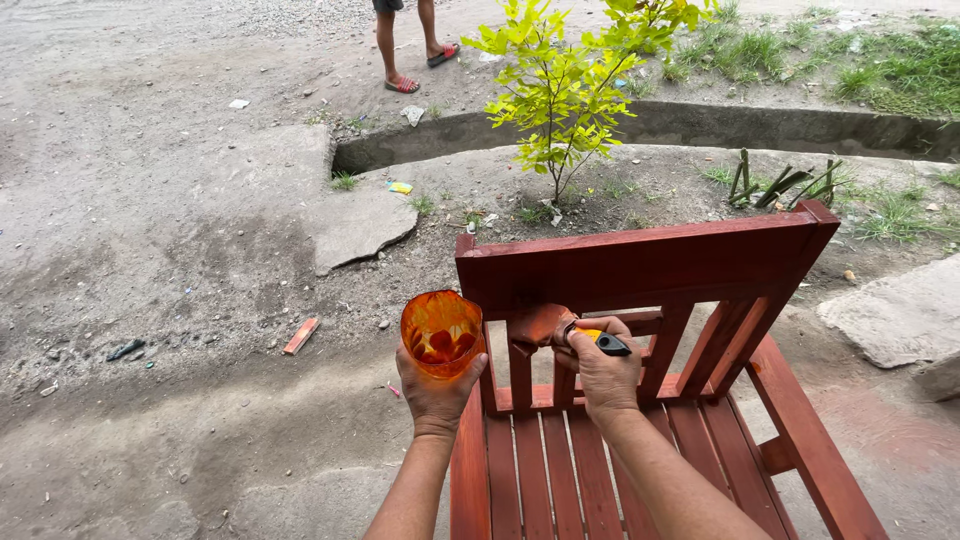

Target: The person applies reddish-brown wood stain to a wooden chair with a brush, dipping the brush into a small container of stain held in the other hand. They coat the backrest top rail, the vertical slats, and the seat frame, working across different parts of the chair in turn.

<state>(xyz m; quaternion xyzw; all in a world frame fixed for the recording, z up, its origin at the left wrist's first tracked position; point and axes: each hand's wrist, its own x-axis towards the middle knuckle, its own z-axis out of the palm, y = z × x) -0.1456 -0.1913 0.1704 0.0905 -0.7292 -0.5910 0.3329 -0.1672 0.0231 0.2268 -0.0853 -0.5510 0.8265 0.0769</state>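
Outdoors on bare dirt, your left hand (436, 392) cups a light, slippery orange cup (441, 332) beside the red bench's (640, 265) backrest corner; your right hand (604, 372) fingers pinch a stiff brush (560, 327) on a slat.

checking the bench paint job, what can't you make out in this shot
Head view only:
- bench front and legs: cut off by the bottom edge.
- brush handle: mostly wrapped by the right hand.
- cup base: covered by the left hand.
- person at top: only the legs show.
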